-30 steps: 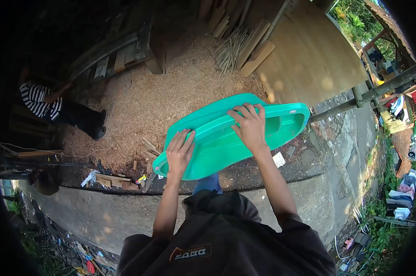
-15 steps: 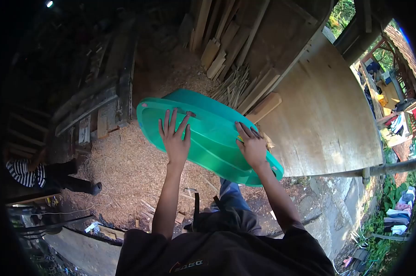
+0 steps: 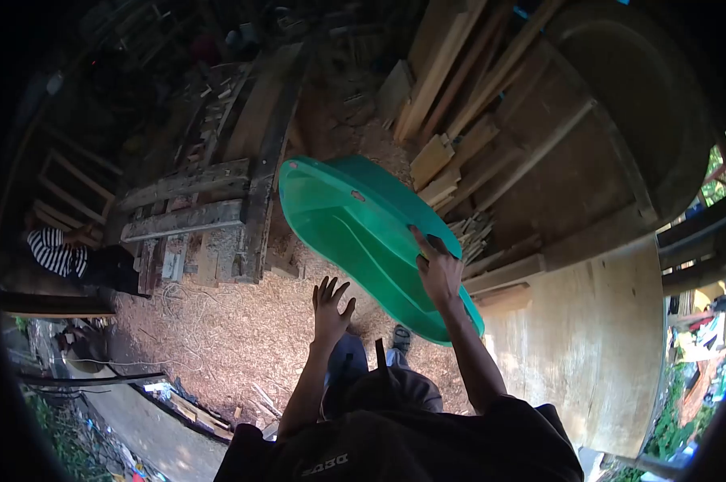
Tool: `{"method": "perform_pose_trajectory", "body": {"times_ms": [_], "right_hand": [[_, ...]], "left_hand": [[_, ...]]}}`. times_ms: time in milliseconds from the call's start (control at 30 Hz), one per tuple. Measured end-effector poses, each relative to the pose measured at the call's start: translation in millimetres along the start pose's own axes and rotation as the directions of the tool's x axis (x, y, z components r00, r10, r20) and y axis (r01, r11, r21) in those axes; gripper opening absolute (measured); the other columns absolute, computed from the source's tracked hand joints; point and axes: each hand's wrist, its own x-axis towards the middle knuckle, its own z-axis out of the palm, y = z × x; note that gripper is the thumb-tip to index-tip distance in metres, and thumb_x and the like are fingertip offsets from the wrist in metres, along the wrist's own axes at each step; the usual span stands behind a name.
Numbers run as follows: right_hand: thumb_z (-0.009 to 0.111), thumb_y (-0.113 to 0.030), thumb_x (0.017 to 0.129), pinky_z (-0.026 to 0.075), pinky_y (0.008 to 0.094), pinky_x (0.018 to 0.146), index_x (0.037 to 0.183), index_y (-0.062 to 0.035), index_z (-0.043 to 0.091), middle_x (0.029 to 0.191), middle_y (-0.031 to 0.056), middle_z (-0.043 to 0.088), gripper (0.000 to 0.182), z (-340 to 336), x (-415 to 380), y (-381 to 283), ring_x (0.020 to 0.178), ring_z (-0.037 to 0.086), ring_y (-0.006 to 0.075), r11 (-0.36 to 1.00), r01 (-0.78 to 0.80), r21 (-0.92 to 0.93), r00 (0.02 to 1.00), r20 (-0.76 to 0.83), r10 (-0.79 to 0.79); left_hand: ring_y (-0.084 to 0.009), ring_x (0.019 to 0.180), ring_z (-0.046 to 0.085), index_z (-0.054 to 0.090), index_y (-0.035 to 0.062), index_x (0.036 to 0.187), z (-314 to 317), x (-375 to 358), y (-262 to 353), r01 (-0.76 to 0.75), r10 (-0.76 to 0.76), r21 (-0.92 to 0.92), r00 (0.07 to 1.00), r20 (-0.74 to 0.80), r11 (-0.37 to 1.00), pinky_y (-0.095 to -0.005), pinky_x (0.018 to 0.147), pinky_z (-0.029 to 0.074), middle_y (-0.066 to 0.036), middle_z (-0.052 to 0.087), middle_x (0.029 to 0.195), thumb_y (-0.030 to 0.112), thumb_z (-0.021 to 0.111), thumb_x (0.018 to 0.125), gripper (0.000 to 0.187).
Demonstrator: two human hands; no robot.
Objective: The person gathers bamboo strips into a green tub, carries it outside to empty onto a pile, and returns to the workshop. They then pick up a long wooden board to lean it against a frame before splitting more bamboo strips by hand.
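A green plastic baby bathtub hangs tilted in front of me, its hollow inside turned towards me and small holes showing in its rim. My right hand grips the bathtub's right-hand rim, with the fingers over the edge. Off the tub, just below its lower left edge, my left hand is held out with spread fingers and holds nothing.
A workbench of rough planks stands to the left, and a seated person in a striped top is beyond it. Boards lean ahead on the right near a plywood sheet. Wood shavings cover the floor.
My left hand has come off the bathtub and dropped lower. The right hand keeps its hold. My view has turned left and shifted forward, bringing the workbench and leaning boards nearer.
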Motion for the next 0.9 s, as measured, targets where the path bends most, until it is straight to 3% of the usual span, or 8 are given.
{"method": "perform_pose_trajectory", "body": {"times_ms": [267, 333, 400, 500, 767, 900], "right_hand": [[0.067, -0.005, 0.081, 0.059, 0.0469, 0.079, 0.142, -0.0312, 0.063, 0.121, 0.0132, 0.07, 0.067, 95, 128, -37, 0.095, 0.071, 0.0349, 0.993, -0.073, 0.092, 0.994, -0.07, 0.079], [0.068, -0.004, 0.08, 0.059, 0.047, 0.079, 0.143, -0.0331, 0.061, 0.117, 0.0133, 0.07, 0.07, 125, 180, -70, 0.094, 0.071, 0.0349, 0.975, -0.182, 0.131, 0.982, -0.034, 0.188], [0.07, -0.004, 0.079, 0.059, 0.0473, 0.079, 0.144, -0.0324, 0.061, 0.113, 0.0132, 0.07, 0.072, 142, 215, -93, 0.094, 0.071, 0.0346, 0.976, -0.192, 0.107, 0.979, -0.049, 0.198], [0.072, -0.001, 0.076, 0.057, 0.046, 0.08, 0.14, -0.0261, 0.065, 0.111, 0.0148, 0.072, 0.069, 180, 279, -124, 0.095, 0.07, 0.0377, 0.952, -0.215, 0.216, 0.967, -0.087, 0.238], [0.074, -0.003, 0.078, 0.057, 0.0438, 0.087, 0.142, -0.0198, 0.064, 0.122, 0.0183, 0.073, 0.068, 262, 411, -177, 0.101, 0.072, 0.0373, 0.874, -0.24, 0.422, 0.96, -0.03, 0.278], [0.075, -0.002, 0.078, 0.056, 0.0407, 0.09, 0.144, -0.0183, 0.063, 0.127, 0.017, 0.073, 0.069, 318, 478, -176, 0.107, 0.073, 0.0337, 0.817, -0.286, 0.5, 0.951, 0.047, 0.304]], "left_hand": [[-0.0434, 0.147, 0.036, 0.063, 0.0108, 0.136, 8, 165, -108, -0.027, 0.027, -0.106, 1.0, -0.005, 0.994, -0.0593, 0.124, 0.023, -0.023, 0.05, 0.149, 0.022, 0.073, 0.092, 0.047], [-0.0445, 0.147, 0.036, 0.063, 0.0104, 0.136, -2, 233, -152, -0.061, 0.066, -0.11, 0.997, 0.041, 0.992, -0.0604, 0.123, 0.023, -0.023, 0.05, 0.149, 0.025, 0.072, 0.092, 0.048], [-0.0455, 0.147, 0.036, 0.063, 0.0097, 0.137, -19, 263, -177, -0.086, 0.093, -0.088, 0.993, 0.07, 0.992, -0.0604, 0.123, 0.024, -0.024, 0.05, 0.149, 0.026, 0.072, 0.093, 0.048], [-0.0447, 0.147, 0.036, 0.063, 0.0089, 0.136, -45, 316, -220, -0.104, 0.108, -0.062, 0.991, 0.073, 0.993, -0.0607, 0.122, 0.026, -0.025, 0.05, 0.148, 0.025, 0.071, 0.093, 0.046], [-0.0427, 0.143, 0.042, 0.068, 0.0118, 0.128, -72, 378, -302, -0.008, 0.009, -0.059, 1.0, 0.012, 0.998, -0.0608, 0.12, 0.029, -0.02, 0.054, 0.146, 0.03, 0.073, 0.093, 0.039], [-0.0425, 0.141, 0.045, 0.072, 0.0107, 0.12, -68, 379, -314, 0.143, -0.135, -0.147, 0.989, 0.063, 0.979, -0.0592, 0.119, 0.031, -0.021, 0.057, 0.144, 0.032, 0.074, 0.093, 0.034]]}}
